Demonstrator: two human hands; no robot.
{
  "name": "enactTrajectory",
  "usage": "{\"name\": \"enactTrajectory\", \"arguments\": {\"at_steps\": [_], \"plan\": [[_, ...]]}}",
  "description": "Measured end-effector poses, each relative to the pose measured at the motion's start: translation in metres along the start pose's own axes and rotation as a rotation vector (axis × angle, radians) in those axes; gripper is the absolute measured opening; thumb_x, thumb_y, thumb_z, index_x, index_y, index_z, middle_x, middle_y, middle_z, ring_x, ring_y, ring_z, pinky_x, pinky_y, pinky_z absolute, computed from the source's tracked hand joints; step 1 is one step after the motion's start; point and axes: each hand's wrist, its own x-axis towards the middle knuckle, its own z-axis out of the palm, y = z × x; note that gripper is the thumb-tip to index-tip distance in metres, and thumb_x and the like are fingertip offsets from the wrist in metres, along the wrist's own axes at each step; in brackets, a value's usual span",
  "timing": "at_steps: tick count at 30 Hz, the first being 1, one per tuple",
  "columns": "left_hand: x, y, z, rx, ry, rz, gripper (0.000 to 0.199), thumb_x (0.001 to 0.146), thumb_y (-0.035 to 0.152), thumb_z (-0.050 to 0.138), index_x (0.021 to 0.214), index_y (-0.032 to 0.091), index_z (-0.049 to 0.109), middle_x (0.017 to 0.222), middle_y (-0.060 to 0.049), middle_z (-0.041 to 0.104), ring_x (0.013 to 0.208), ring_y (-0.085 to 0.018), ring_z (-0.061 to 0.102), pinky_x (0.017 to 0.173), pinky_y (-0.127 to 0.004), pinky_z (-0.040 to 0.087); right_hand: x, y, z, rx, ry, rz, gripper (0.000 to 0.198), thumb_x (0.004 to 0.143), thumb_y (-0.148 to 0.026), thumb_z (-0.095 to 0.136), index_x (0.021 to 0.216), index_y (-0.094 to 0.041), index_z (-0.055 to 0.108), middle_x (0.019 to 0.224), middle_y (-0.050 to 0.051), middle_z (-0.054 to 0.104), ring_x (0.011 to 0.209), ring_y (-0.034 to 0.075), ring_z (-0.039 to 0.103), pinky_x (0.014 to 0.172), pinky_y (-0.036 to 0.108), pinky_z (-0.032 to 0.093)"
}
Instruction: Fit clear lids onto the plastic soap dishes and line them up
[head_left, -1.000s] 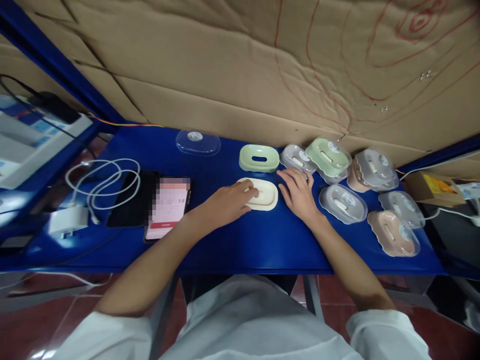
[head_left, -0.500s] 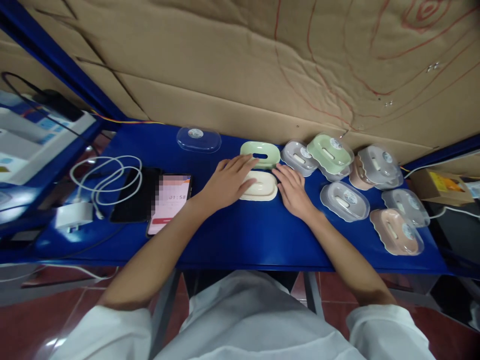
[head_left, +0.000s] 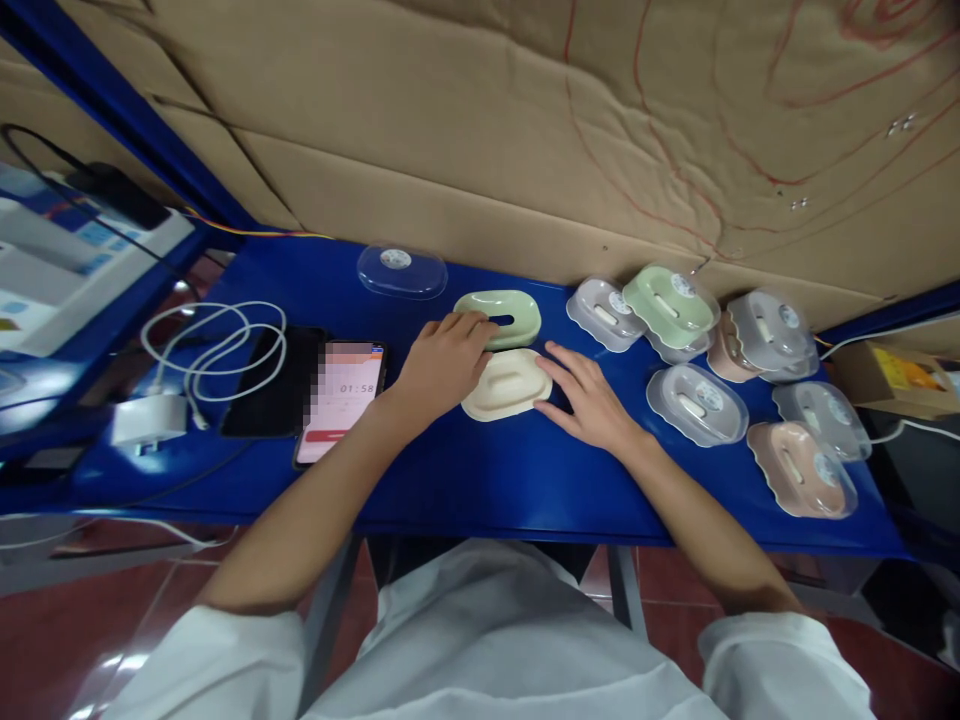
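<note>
A light green oval soap dish part (head_left: 517, 305) with a slot in its middle lies behind a cream one (head_left: 510, 385) with a raised bar along its centre. My left hand (head_left: 448, 360) is closed over the green part's left front edge; its thumb is mostly hidden, close to the cream part. At the cream part's right end, my right hand (head_left: 589, 395) has its fingers spread, with thumb and fingertips touching the rim. A clear oval lid (head_left: 403, 275) with a round sticker rests at the back, left of the green part.
Several lidded soap dishes in grey, green and pink (head_left: 697, 403) stand on the right of the blue table (head_left: 480, 490). A phone (head_left: 341, 400) showing a timer, a dark flat device (head_left: 262, 395) and a white charger (head_left: 150, 420) with coiled cable lie left. Cardboard (head_left: 420, 130) walls the back.
Both soap dish parts have shifted left and turned slightly. My left hand has moved left with them, while the right hand's thumb has spread out to the cream part's front right rim.
</note>
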Motion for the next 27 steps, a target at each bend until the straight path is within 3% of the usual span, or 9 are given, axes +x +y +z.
{"name": "enactTrajectory", "arguments": {"at_steps": [5, 10, 13, 17, 20, 27], "plan": [[0.003, -0.001, 0.001, 0.019, -0.019, -0.022, 0.032, 0.106, 0.017, 0.048, 0.121, 0.019, 0.076, 0.115, -0.015, 0.077, 0.114, -0.033, 0.070, 0.088, -0.046, 0.055, 0.000, -0.001, 0.001, 0.015, -0.074, -0.085, 0.031, 0.112, -0.038, 0.056, 0.133, -0.027, 0.075, 0.133, 0.008, 0.078, 0.133, 0.028, 0.066, 0.110, 0.048, 0.055], [-0.003, 0.011, -0.016, -0.024, 0.017, 0.070, 0.033, 0.109, 0.021, 0.046, 0.127, 0.018, 0.073, 0.118, -0.013, 0.076, 0.110, -0.031, 0.071, 0.088, -0.045, 0.055, -0.005, 0.003, 0.006, -0.032, 0.059, 0.084, 0.037, 0.108, -0.048, 0.061, 0.133, -0.023, 0.070, 0.128, 0.014, 0.076, 0.123, 0.032, 0.070, 0.099, 0.050, 0.059], [-0.008, 0.020, -0.016, -0.024, -0.053, 0.187, 0.031, 0.108, 0.017, 0.047, 0.125, 0.018, 0.073, 0.118, -0.012, 0.075, 0.110, -0.030, 0.071, 0.089, -0.044, 0.055, -0.006, 0.005, 0.006, -0.092, 0.176, 0.175, 0.045, 0.105, -0.051, 0.064, 0.141, -0.025, 0.064, 0.140, 0.017, 0.069, 0.134, 0.037, 0.064, 0.108, 0.057, 0.055], [-0.008, 0.023, -0.005, -0.014, -0.099, 0.261, 0.029, 0.107, 0.014, 0.049, 0.123, 0.015, 0.073, 0.117, -0.013, 0.074, 0.113, -0.031, 0.071, 0.089, -0.044, 0.055, -0.003, 0.006, 0.001, -0.128, 0.055, 0.117, 0.052, 0.108, -0.048, 0.059, 0.156, -0.028, 0.055, 0.161, 0.013, 0.058, 0.154, 0.037, 0.048, 0.126, 0.061, 0.038], [-0.005, 0.023, 0.000, -0.023, -0.078, 0.265, 0.026, 0.106, 0.014, 0.051, 0.121, 0.014, 0.072, 0.118, -0.014, 0.073, 0.115, -0.031, 0.070, 0.094, -0.045, 0.056, -0.002, 0.008, -0.001, -0.113, -0.014, 0.094, 0.044, 0.111, -0.041, 0.054, 0.153, -0.029, 0.060, 0.154, 0.010, 0.066, 0.151, 0.034, 0.052, 0.125, 0.058, 0.038], [-0.007, 0.021, 0.000, -0.115, -0.144, 0.266, 0.022, 0.105, 0.017, 0.055, 0.118, 0.017, 0.073, 0.121, -0.012, 0.075, 0.116, -0.029, 0.071, 0.096, -0.043, 0.058, -0.002, 0.012, 0.000, -0.115, -0.020, 0.063, 0.034, 0.111, -0.035, 0.056, 0.141, -0.027, 0.071, 0.149, 0.011, 0.070, 0.144, 0.032, 0.058, 0.120, 0.054, 0.042]]}}
